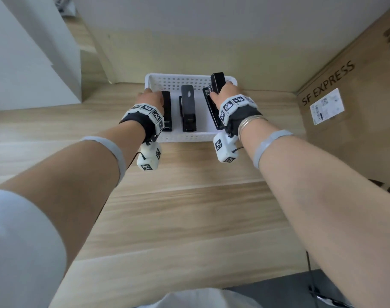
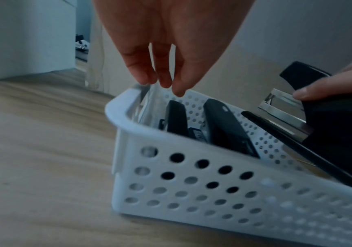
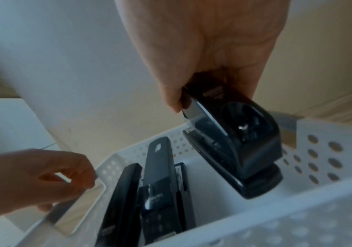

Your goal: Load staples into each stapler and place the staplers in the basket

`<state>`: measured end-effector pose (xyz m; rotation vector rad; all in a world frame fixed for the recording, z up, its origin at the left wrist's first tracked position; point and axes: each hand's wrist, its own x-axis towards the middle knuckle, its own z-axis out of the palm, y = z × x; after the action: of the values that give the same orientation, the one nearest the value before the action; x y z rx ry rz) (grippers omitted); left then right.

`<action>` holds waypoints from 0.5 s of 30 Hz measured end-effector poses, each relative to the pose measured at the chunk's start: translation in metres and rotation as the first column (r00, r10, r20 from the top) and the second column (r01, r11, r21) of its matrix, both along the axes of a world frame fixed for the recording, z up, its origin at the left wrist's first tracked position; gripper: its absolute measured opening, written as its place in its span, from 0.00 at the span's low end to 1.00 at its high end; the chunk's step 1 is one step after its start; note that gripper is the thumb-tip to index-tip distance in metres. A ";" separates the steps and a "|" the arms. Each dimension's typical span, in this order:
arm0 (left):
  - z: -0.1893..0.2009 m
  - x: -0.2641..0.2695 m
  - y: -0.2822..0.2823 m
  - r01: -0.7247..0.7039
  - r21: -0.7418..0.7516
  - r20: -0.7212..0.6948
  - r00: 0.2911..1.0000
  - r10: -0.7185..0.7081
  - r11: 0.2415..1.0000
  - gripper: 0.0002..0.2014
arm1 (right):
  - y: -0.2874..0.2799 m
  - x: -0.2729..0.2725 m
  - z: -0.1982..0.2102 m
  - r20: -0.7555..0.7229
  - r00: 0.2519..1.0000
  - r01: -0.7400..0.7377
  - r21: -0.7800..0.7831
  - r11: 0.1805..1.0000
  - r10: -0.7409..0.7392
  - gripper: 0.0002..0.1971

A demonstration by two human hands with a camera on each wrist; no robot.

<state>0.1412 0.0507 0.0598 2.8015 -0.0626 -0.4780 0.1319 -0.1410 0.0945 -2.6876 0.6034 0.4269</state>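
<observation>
A white perforated basket (image 1: 185,137) stands on the wooden table, far centre. Two black staplers lie closed inside it, one on the left (image 1: 167,114) and one in the middle (image 1: 188,110). My right hand (image 1: 220,94) grips a third black stapler (image 3: 234,142) at the basket's right side. This stapler's top arm is swung up, its metal magazine shows, and its hinge end is down inside the basket. My left hand (image 2: 160,83) hangs over the basket's left rim (image 2: 116,107), fingertips touching it, holding nothing.
A large cardboard box (image 1: 345,96) printed "SF EXPRESS" stands close on the right. A white cabinet (image 1: 34,52) rises at the left and a pale wall sits just behind the basket. Bare wooden tabletop (image 1: 178,207) stretches toward me; a dark object (image 1: 289,290) lies lower right.
</observation>
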 end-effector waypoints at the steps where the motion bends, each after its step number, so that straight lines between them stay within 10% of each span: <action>1: -0.004 0.003 0.002 -0.011 0.008 -0.013 1.000 0.012 1.000 0.15 | 0.000 0.005 -0.007 -0.016 1.000 0.017 0.006 1.000 -0.017 0.24; 15: -0.029 0.002 0.006 -0.024 0.000 0.108 0.994 0.024 1.000 0.15 | 0.005 0.018 -0.058 -0.037 0.995 0.093 0.025 0.995 -0.092 0.23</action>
<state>0.1434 0.0566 0.0309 2.8242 -0.0520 -0.3210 0.1496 -0.1359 0.0364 -2.6199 0.7244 0.4549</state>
